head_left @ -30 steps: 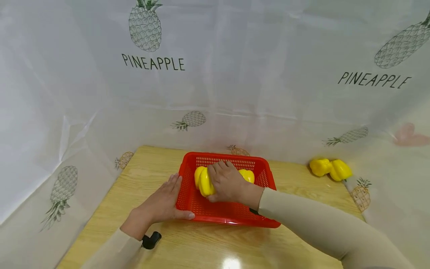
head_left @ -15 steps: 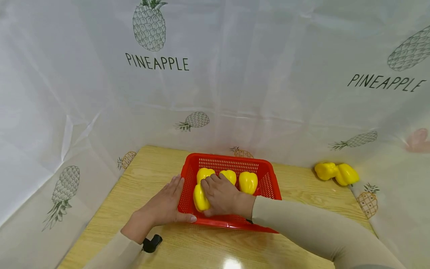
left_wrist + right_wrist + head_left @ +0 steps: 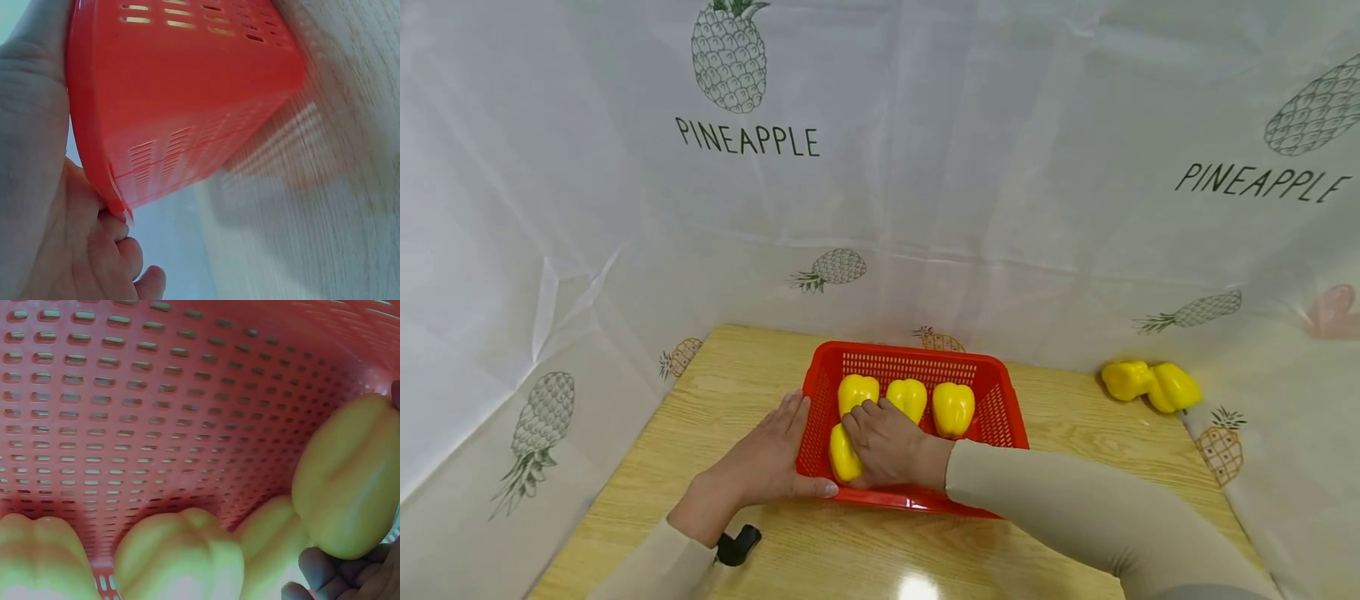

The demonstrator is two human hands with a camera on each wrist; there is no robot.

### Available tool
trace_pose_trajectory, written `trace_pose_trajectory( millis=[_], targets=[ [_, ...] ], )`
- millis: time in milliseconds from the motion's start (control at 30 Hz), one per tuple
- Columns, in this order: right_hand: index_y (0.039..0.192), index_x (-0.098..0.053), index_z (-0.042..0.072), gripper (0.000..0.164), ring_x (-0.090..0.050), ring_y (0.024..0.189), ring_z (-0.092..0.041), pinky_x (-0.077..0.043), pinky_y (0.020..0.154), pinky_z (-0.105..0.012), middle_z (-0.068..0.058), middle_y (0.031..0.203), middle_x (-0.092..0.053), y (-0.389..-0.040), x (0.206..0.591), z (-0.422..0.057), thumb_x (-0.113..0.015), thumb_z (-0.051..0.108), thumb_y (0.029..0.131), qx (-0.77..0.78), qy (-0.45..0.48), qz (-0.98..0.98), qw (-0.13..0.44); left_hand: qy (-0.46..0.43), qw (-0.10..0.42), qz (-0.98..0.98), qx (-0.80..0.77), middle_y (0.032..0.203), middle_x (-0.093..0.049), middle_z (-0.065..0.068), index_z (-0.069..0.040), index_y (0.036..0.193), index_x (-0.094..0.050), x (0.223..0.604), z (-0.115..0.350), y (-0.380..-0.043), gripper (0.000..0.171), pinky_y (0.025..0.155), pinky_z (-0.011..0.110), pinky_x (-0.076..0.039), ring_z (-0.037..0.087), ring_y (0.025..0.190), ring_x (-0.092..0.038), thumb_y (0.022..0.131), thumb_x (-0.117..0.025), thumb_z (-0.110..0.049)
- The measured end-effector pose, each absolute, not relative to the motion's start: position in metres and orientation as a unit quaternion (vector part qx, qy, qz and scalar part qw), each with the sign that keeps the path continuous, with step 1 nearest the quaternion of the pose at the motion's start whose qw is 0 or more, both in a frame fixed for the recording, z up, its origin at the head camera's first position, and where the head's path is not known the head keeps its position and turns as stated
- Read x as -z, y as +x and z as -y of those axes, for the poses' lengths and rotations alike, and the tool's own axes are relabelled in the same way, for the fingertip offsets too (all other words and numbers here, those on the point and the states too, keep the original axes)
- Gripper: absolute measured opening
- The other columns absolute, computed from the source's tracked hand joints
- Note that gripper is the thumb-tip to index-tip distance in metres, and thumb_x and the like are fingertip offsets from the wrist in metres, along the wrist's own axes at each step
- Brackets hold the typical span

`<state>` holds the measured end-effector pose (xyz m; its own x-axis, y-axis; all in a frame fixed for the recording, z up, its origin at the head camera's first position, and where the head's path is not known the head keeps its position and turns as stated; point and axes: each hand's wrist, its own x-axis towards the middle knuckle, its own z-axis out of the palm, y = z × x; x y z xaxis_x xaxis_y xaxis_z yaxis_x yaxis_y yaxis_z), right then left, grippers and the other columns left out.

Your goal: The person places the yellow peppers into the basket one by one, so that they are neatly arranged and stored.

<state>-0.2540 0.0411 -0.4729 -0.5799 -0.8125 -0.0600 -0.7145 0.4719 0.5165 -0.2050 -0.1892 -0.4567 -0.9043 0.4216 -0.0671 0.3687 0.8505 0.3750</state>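
My right hand [image 3: 887, 446] grips a yellow bell pepper [image 3: 845, 454] in the front left part of a red plastic basket [image 3: 917, 502]. In the right wrist view this held pepper [image 3: 350, 478] is tilted, its lower end at my fingers. Along the basket's back side stand a left pepper [image 3: 857, 392], a middle pepper [image 3: 907, 398] and a right pepper [image 3: 953, 408]. My left hand [image 3: 763, 458] rests on the basket's left front corner, fingers straight along the left rim and thumb on the front rim. The left wrist view shows the palm against that rim.
Two more yellow peppers, one here [image 3: 1126, 379] and its neighbour [image 3: 1175, 387], lie together at the table's back right corner. The basket stands on a wooden table [image 3: 760, 358]. A white sheet [image 3: 925, 183] printed with pineapples hangs behind and at both sides.
My right hand has brought the pepper from the basket's back left down to its front left, uncovering the peppers behind. The left hand stays at the rim.
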Motion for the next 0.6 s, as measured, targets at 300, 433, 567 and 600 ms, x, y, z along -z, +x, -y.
trace_pose_trajectory(
  millis=[300,433,567,600],
  targets=[
    [0.147,-0.046,0.012,0.09,-0.058,0.114,-0.019,-0.054,0.102,-0.036,-0.002,0.126,-0.06,-0.255,0.475,-0.043,-0.038,0.085,0.094,0.265,0.444,0.852,0.074,0.207,0.073,-0.958,-0.183,0.173,-0.019,0.026,0.009,0.164,-0.021,0.457,0.189,-0.205,0.138,0.129,0.057,-0.024,0.043,0.163,-0.015,0.076,-0.07,-0.085],
    [0.156,-0.041,0.014,0.096,-0.06,0.119,-0.018,-0.054,0.103,-0.036,-0.001,0.135,-0.061,-0.255,0.469,-0.046,-0.04,0.086,0.093,0.273,0.446,0.85,0.063,0.208,0.069,-0.959,-0.179,0.173,-0.019,0.026,0.008,0.164,-0.021,0.457,0.188,-0.205,0.137,0.129,0.057,-0.026,0.043,0.162,-0.016,0.076,-0.069,-0.086],
    [0.158,-0.039,0.015,0.096,-0.061,0.122,-0.017,-0.055,0.103,-0.034,0.0,0.139,-0.06,-0.255,0.465,-0.051,-0.047,0.084,0.092,0.268,0.456,0.847,0.054,0.206,0.067,-0.96,-0.178,0.173,-0.02,0.026,0.008,0.164,-0.022,0.456,0.188,-0.205,0.138,0.128,0.057,-0.027,0.043,0.162,-0.017,0.076,-0.069,-0.086],
    [0.158,-0.04,0.015,0.095,-0.061,0.122,-0.017,-0.055,0.104,-0.033,0.0,0.139,-0.06,-0.255,0.465,-0.052,-0.049,0.083,0.093,0.263,0.46,0.846,0.053,0.205,0.068,-0.96,-0.178,0.173,-0.019,0.026,0.008,0.164,-0.021,0.456,0.188,-0.204,0.138,0.128,0.057,-0.027,0.043,0.162,-0.017,0.076,-0.069,-0.086]
  ],
)
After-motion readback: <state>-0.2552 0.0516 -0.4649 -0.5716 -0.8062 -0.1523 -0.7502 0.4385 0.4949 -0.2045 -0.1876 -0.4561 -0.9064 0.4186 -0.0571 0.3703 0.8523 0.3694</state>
